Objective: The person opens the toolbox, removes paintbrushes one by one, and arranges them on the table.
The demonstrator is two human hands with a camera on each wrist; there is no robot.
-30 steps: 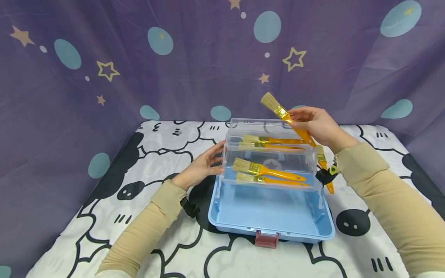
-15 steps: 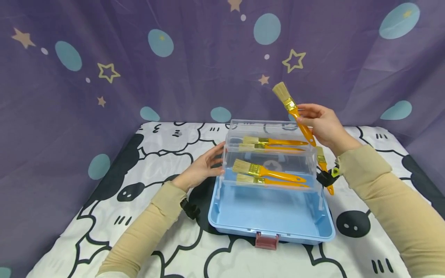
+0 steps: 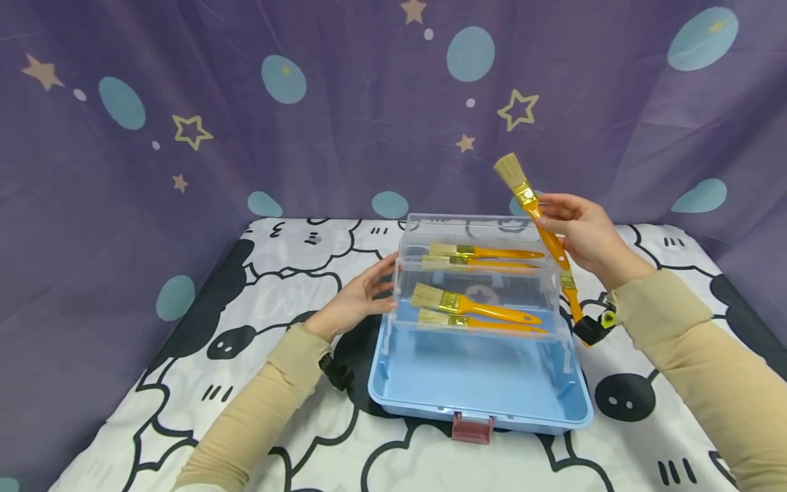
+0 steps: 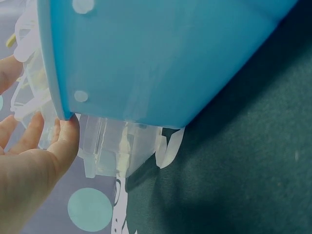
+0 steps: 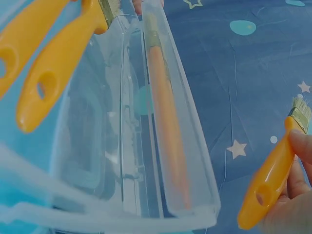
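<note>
In the head view my right hand (image 3: 584, 229) pinches a paintbrush (image 3: 550, 239) by its orange handle, bristles up and tilted left, above the right end of a light blue toolbox (image 3: 473, 410). The box stands with its clear trays raised. Two paintbrushes lie in the upper tray (image 3: 412, 239) and two more paintbrushes (image 3: 486, 311) in the lower one. My left hand (image 3: 359, 294) touches the left ends of the trays with spread fingers. In the left wrist view its thumb (image 4: 66, 139) rests against the blue rim.
Another paintbrush (image 3: 572, 297) lies on the cloth right of the box, partly hidden behind the held brush and the wrist camera (image 3: 593, 329). A reddish latch (image 3: 472, 429) hangs at the box front. A purple curtain (image 3: 344, 137) stands behind the sheep-patterned cloth (image 3: 295, 273).
My right hand has moved right with the paintbrush, rising first and then dropping a little. The brush has turned more upright. My left hand and the toolbox stay in place.
</note>
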